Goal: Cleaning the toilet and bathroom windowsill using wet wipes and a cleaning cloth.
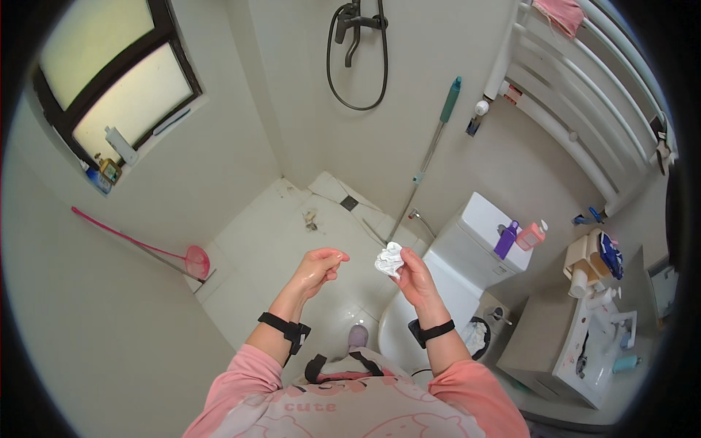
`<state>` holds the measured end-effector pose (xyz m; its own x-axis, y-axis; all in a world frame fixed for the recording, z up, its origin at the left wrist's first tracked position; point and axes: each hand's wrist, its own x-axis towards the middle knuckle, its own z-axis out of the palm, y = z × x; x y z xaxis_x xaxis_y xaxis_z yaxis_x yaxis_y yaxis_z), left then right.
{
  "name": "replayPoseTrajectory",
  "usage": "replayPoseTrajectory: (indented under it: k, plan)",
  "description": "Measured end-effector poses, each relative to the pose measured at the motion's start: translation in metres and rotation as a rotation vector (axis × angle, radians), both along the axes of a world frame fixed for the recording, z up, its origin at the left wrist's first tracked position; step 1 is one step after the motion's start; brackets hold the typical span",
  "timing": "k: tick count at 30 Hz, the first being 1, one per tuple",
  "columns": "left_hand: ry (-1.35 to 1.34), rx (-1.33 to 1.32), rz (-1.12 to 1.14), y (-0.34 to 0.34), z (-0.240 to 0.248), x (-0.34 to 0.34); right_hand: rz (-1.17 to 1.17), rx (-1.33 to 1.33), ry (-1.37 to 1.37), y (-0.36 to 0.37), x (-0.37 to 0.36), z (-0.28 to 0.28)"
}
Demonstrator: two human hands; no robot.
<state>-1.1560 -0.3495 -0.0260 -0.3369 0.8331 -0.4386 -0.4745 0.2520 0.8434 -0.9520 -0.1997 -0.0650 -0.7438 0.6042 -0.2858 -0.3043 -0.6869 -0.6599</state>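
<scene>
A crumpled white tissue [388, 260] is pinched between the thumb and fingers of my right hand [416, 279], out in front of me near the toilet. Left of it, apart by a small gap, my left hand [318, 271] is curled with its fingers drawn together, and nothing shows in it. The skin of that hand has a wet shine. Both hands are held above the pale tiled floor [270, 274]. The white toilet [412, 325] stands just right of and below my right hand, its lid down.
A purple bottle [506, 239] and a pink pump bottle [531, 235] stand on the toilet tank. A lined bin [478, 337] sits beside the toilet. A green-handled pole [432, 150] leans on the wall. Small debris [312, 220] lies near the drain [349, 203]. Right is a washbasin [595, 365].
</scene>
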Motion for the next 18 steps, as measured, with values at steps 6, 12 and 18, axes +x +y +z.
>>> replayPoseTrajectory:
  k: [6,12,18]
  plan:
    - [-0.026,0.050,0.092,0.030,0.006,-0.048,0.066,-0.023,-0.003,0.042,-0.039,0.002]
    - [-0.364,0.268,0.114,0.075,0.019,-0.084,0.007,-0.064,-0.031,0.069,-0.076,-0.002]
    - [-0.413,0.399,-0.091,0.114,0.019,-0.152,-0.231,-0.081,-0.106,0.087,-0.115,-0.019]
